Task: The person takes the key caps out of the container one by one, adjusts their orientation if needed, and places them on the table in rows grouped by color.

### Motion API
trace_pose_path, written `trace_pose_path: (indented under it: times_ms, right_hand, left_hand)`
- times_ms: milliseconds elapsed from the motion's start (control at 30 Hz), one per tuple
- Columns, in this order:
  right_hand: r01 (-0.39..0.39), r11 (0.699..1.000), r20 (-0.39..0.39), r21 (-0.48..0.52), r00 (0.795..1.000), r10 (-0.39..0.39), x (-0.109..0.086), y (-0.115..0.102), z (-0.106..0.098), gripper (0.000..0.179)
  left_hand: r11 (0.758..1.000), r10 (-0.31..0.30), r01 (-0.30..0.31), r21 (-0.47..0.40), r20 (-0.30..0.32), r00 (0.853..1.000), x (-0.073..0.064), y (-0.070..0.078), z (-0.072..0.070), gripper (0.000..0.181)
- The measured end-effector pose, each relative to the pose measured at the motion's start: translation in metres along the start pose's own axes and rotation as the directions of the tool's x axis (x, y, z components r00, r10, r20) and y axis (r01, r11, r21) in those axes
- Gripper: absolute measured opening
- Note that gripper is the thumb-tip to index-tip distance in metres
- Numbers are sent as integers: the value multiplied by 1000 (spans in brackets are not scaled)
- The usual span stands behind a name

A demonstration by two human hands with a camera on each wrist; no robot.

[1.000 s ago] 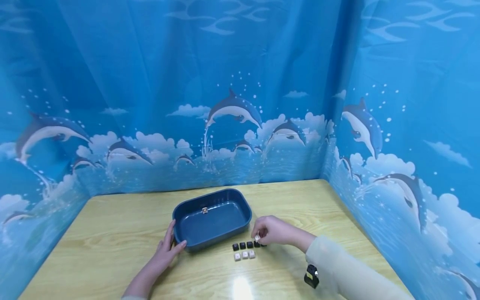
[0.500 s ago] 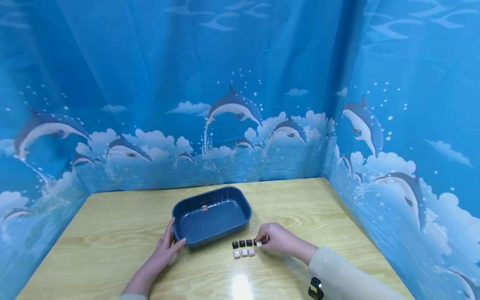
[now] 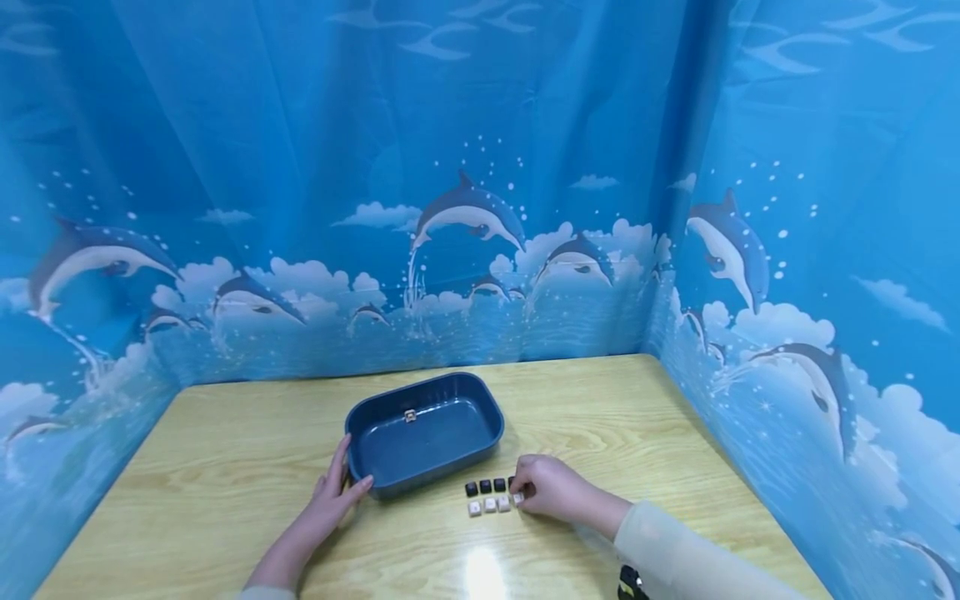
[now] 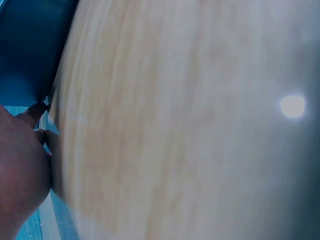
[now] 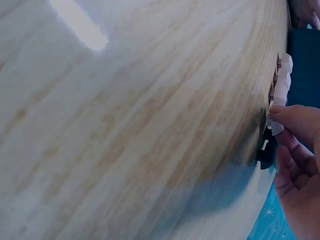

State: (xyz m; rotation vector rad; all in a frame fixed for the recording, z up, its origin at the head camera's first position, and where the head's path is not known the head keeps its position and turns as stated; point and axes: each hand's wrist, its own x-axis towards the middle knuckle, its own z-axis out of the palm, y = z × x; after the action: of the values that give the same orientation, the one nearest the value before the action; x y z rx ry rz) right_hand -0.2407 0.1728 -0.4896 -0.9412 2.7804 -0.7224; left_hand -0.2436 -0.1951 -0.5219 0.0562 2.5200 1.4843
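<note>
My right hand (image 3: 551,490) pinches a white keycap (image 3: 518,498) between thumb and fingertips, at the right end of a row of white keycaps (image 3: 490,505). In the right wrist view this keycap (image 5: 277,127) is low, in line with the other white ones. Just behind runs a row of black keycaps (image 3: 485,486), its right end hidden by the hand. My left hand (image 3: 327,498) rests against the near left corner of a dark blue basin (image 3: 423,483), fingers extended along its side and thumb on the front wall.
Inside the basin, near its back wall, lies a small pinkish-brown keycap-like piece (image 3: 409,416). All of this is on a light wooden table (image 3: 600,408). A blue dolphin-print curtain (image 3: 315,167) closes off the back and right side.
My right hand has brought the white keycap down and toward me, from above the black row to the end of the white row. My left hand and the basin have stayed put.
</note>
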Motion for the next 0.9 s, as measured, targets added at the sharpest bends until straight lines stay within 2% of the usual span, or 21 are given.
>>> trace_pose_path:
  times_ms: [133, 600, 733, 900]
  right_hand:
    - [12, 1000, -10, -17, 1000, -12, 1, 2, 2, 16]
    - [24, 999, -8, -22, 1000, -24, 2, 5, 5, 17]
    - [-55, 998, -14, 3, 998, 55, 2, 6, -1, 19]
    - [-161, 987, -74, 24, 984, 163, 6, 9, -7, 16]
  left_hand:
    - [1000, 21, -21, 1, -3, 1000, 0, 0, 0, 89]
    - [1000, 11, -11, 18, 3, 1000, 0, -1, 0, 88]
    - [1000, 15, -15, 12, 3, 1000, 1, -2, 0, 88]
    - [1000, 11, -11, 15, 5, 1000, 1, -1, 0, 88]
